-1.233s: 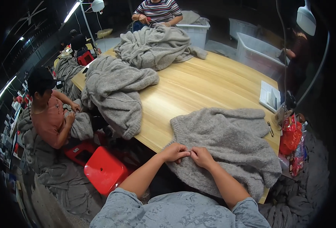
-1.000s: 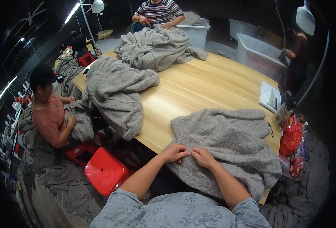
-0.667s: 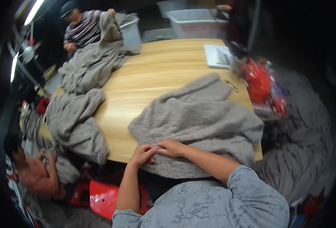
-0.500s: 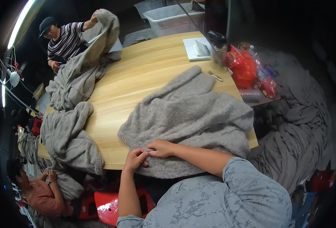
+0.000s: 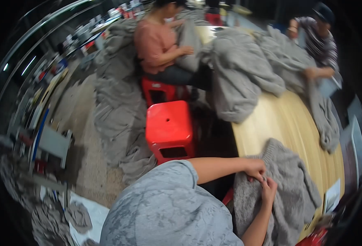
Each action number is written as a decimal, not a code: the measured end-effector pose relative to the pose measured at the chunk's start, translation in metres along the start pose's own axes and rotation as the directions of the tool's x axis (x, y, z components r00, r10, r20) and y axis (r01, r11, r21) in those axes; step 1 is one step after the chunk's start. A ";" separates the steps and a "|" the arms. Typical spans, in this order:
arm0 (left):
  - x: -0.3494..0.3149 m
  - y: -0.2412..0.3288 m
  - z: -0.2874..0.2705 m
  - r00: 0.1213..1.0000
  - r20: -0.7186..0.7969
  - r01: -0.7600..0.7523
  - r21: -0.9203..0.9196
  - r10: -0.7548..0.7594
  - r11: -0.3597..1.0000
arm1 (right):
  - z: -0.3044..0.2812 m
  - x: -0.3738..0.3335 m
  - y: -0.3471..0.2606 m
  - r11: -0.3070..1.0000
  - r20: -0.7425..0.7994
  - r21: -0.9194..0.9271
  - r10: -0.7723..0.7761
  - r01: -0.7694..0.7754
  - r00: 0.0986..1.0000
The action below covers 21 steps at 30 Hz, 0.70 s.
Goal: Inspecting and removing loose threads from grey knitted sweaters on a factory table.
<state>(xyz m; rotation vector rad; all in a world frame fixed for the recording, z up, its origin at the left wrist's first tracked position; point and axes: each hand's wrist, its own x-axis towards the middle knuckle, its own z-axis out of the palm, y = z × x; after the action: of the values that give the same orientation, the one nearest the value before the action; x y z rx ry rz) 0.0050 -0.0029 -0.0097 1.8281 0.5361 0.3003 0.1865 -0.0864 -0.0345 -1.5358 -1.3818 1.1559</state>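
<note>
A grey knitted sweater lies bunched over the edge of the wooden table. My left hand and my right hand meet at its near side. Both have their fingertips pinched together on the knit, almost touching each other. Whether a small tool or thread sits between the fingers is too small and blurred to make out. Part of the sweater hangs down past the table edge beside my right forearm.
A red plastic stool stands beside the table. Beyond it a seated person in a pink top handles grey knitwear; across the table a person in a striped top does too. More grey knitwear is heaped along the floor.
My view has swung to the left, so the stool, the floor and the seated co-worker now show more fully. My hands stay pinched together at the sweater.
</note>
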 end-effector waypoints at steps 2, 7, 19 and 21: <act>-0.002 -0.005 0.004 0.996 -0.084 -0.010 0.056 0.015 0.998 | 0.001 0.007 0.003 1.000 0.010 0.006 -0.030 0.030 1.000; 0.007 -0.008 0.014 0.989 -0.140 -0.017 0.147 0.038 0.989 | -0.006 0.015 0.017 0.955 0.003 -0.265 -0.140 0.136 0.990; 0.024 -0.032 0.019 0.932 -0.221 -0.196 0.358 0.286 0.913 | -0.001 0.003 -0.056 0.646 0.184 -0.708 -0.224 0.287 0.957; 0.032 -0.035 0.022 0.922 -0.200 -0.241 0.377 0.332 0.894 | -0.001 -0.004 -0.051 0.517 0.156 -0.787 -0.359 0.336 0.920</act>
<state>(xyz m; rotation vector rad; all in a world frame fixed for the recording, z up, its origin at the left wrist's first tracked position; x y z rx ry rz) 0.0352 0.0030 -0.0516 2.2338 0.5183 0.6940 0.1716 -0.0836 0.0144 -1.6914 -2.2572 0.1942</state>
